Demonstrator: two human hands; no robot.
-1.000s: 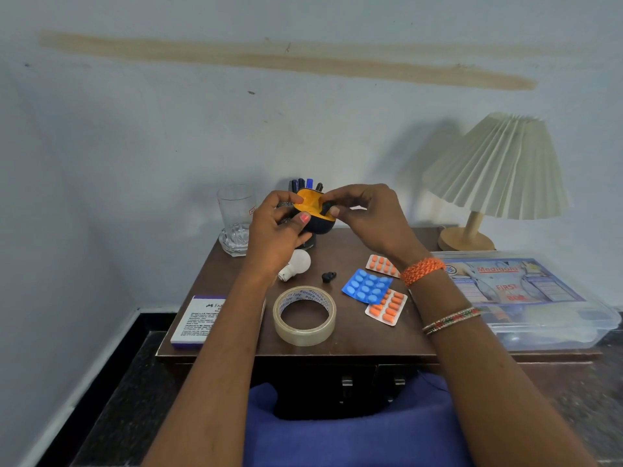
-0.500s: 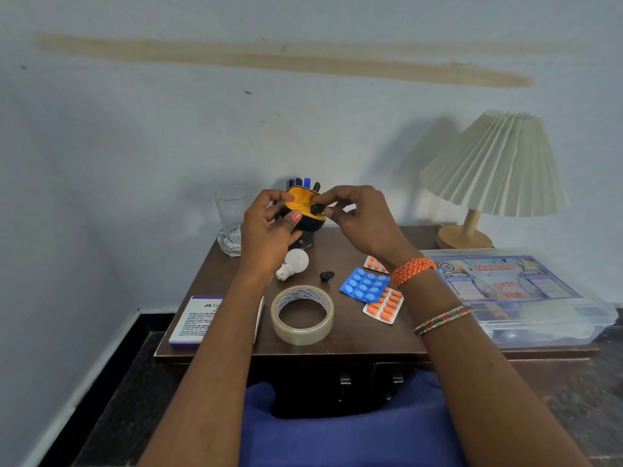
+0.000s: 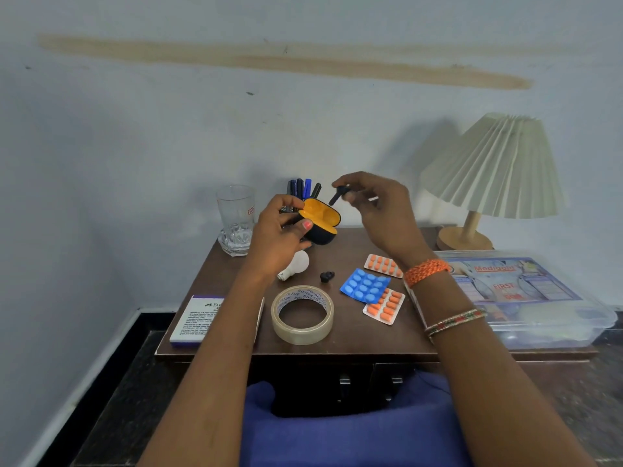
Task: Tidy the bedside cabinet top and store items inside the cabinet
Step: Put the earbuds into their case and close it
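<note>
earbud held over its open case

head view: the left hand (image 3: 279,241) grips the case (image 3: 320,222), its orange inside facing up and right. the right hand (image 3: 377,210) pinches an earbud (image 3: 338,193) just above it, stem slanting down-left. a second earbud (image 3: 327,276) lies on the cabinet (image 3: 354,335). the tape (image 3: 302,315) reads "wonder tape"; the box (image 3: 526,298) reads "first".

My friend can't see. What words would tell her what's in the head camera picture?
A person's left hand holds an open earbud case, orange inside, while the right hand pinches a black earbud just above it. Below, on a brown cabinet top, lie another earbud, a tape roll, pill strips, a bulb and a glass.
</note>
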